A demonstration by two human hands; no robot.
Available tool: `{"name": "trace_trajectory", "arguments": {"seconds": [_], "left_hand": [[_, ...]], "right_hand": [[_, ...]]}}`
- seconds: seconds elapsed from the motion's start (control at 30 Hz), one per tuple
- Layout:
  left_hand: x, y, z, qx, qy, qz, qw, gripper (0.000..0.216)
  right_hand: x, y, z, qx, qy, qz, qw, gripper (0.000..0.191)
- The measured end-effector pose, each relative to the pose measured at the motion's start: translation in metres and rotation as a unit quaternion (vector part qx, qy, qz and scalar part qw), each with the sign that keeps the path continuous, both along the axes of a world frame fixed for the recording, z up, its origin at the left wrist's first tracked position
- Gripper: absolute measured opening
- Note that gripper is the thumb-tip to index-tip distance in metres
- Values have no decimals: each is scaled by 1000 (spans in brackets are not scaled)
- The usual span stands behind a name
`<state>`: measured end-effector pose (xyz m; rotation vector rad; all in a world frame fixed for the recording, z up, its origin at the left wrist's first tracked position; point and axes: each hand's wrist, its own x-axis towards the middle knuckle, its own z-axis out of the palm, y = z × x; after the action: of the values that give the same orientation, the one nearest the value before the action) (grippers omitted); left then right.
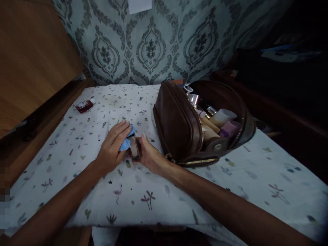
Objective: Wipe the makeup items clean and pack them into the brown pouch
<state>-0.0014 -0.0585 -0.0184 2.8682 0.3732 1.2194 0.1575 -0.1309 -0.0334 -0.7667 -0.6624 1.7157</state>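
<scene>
My left hand (111, 145) is closed round a blue cloth (125, 145), parts of which stick out by the fingertips. The cloth rests against a small clear bottle with beige contents (134, 147). My right hand (151, 153) grips that bottle from its right side, thumb pointing up; its other fingers are mostly hidden. Just right of my hands stands a brown toiletry bag (176, 123), unzipped and wide open. Inside it lie several bottles and tubes, among them a white-capped bottle (222, 117) and a purple-pink container (230, 128).
A little dark red bottle (84, 106) lies on its side at the back left of the printed white cloth (143, 184) covering the table. A wooden panel (36, 61) rises on the left. Patterned wallpaper (151, 51) is behind; dark furniture stands at the right.
</scene>
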Motion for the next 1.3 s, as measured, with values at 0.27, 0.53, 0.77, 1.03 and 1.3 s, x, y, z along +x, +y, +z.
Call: {"name": "trace_trajectory", "arguments": {"seconds": [0.27,0.53,0.77,1.03,1.3], "left_hand": [[7,-11,-4,22,51,-130,990,40],[8,-22,9,-167,-46,-161,972,23],[1,-14,9,-148,-184,95,967,15],[5,-19,4,-65,-46,-4,997,22],[9,-27,7,-104,-5,-114,988,26]], "right_hand": [[6,5,3,-6,85,-53,995,59],[6,1,1,-29,41,-123,991,60],[6,-5,-1,17,-37,9,999,49],[3,-6,0,49,-84,-16,995,59],[7,-4,-1,-8,-43,-125,991,48]]}}
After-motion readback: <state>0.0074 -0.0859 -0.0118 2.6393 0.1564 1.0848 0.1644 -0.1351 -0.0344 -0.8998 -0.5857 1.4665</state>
